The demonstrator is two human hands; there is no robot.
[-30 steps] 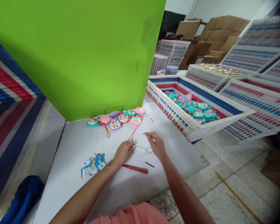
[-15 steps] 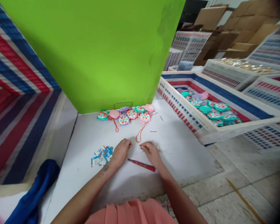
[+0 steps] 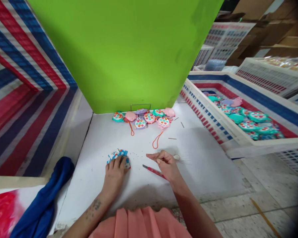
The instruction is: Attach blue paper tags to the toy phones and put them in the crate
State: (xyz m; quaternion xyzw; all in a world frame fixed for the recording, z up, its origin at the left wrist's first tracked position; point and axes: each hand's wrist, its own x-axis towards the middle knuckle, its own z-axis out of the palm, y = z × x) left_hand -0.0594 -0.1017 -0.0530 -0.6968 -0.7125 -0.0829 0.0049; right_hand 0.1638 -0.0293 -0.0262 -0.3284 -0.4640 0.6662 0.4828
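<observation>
My left hand [image 3: 115, 172] lies over a pile of small blue-and-white printed cards [image 3: 123, 153], its fingers spread on top of them. My right hand [image 3: 167, 164] hovers over the white tabletop, index finger stretched out to the left. Its thumb presses against the other fingers; whatever is between them is too small to make out. Just below that hand is a red-handled cutter [image 3: 152, 170] with a dark tip, its right end partly hidden. Beyond both hands, several pink, purple and teal animal-shaped toys [image 3: 140, 123] with coloured buttons sit in a row, some with orange cord loops [image 3: 157, 140].
A green panel [image 3: 129, 56] rises behind the toys. To the right stands a white crate [image 3: 208, 114] holding more toys. Thin brown strips [image 3: 172, 138] and a pale string loop [image 3: 176, 156] lie on the table. Blue cloth [image 3: 52, 188] hangs at the left.
My left hand has moved left and down onto the cards, its fingers opening out. My right hand has stretched its index finger. The view has shifted, so the scene sits differently in it.
</observation>
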